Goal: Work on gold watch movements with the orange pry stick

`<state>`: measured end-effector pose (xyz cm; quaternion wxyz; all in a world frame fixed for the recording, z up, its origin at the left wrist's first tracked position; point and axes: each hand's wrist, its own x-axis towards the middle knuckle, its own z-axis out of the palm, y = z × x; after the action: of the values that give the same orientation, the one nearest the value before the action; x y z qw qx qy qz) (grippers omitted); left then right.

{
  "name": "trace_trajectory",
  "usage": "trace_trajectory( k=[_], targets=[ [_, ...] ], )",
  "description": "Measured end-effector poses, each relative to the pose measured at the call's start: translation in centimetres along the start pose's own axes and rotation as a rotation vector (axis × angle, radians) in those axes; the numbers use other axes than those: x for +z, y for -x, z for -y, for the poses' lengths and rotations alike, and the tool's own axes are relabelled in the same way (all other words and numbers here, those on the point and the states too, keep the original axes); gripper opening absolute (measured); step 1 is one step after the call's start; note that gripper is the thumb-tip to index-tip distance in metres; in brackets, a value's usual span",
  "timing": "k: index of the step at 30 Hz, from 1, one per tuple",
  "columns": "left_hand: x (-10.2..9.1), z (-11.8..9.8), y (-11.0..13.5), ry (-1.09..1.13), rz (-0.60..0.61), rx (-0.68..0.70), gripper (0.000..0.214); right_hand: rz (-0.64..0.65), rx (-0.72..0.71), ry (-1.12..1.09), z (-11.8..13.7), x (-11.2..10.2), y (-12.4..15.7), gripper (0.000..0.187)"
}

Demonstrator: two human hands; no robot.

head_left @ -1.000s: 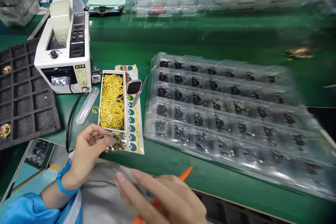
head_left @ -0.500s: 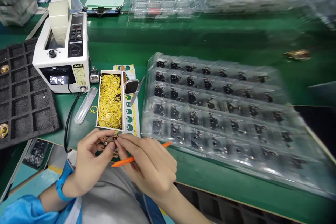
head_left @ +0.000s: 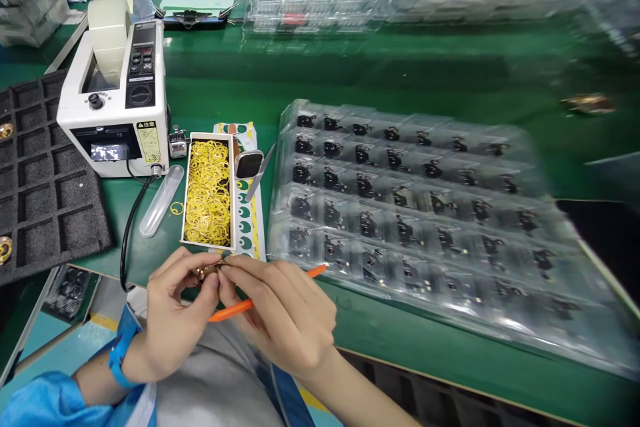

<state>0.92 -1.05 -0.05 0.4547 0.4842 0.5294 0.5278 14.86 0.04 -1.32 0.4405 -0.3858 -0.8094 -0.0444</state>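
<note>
Both hands meet right at the near edge of the green table (head_left: pixel 400 73), low in the view. The left hand (head_left: pixel 173 310) has its fingertips pinched on a small brass part (head_left: pixel 206 271), holding it just off the table edge. The right hand (head_left: pixel 287 317) comes in from the other side, thumb and forefinger drawn together at that same part, touching it. The right hand also carries an orange stick (head_left: pixel 235 307), clamped under the curled fingers, one end poking out toward the left hand and the other toward the clear tray (head_left: pixel 284 140). A blue wristband (head_left: pixel 117 353) sits on the left wrist. Just beyond the hands stands a white box of yellow rings (head_left: pixel 233 187), with a sticker sheet (head_left: pixel 249 217) beside it. The tape dispenser (head_left: pixel 115 107) sits further left, next to a black foam tray (head_left: pixel 45 187).
</note>
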Motion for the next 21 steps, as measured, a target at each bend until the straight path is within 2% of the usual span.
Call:
trace_trajectory(
  k=[8,13,18,21],
  targets=[
    [-0.1,0.0,0.1,-0.013,-0.004,0.020,0.021,-0.008,-0.024,-0.021,-0.1,0.1,0.2,0.005],
    [0.2,-0.1,0.2,-0.003,-0.015,0.003,0.019,-0.063,0.050,-0.017,0.3,0.3,0.3,0.007],
    [0.1,0.2,-0.1,0.128,-0.008,-0.163,0.009,-0.034,0.085,-0.050,0.6,0.1,0.2,0.012],
    [-0.3,0.5,-0.6,0.281,0.038,-0.323,0.017,0.024,0.196,-0.244,0.6,-1.0,-0.2,0.011]
  ],
)
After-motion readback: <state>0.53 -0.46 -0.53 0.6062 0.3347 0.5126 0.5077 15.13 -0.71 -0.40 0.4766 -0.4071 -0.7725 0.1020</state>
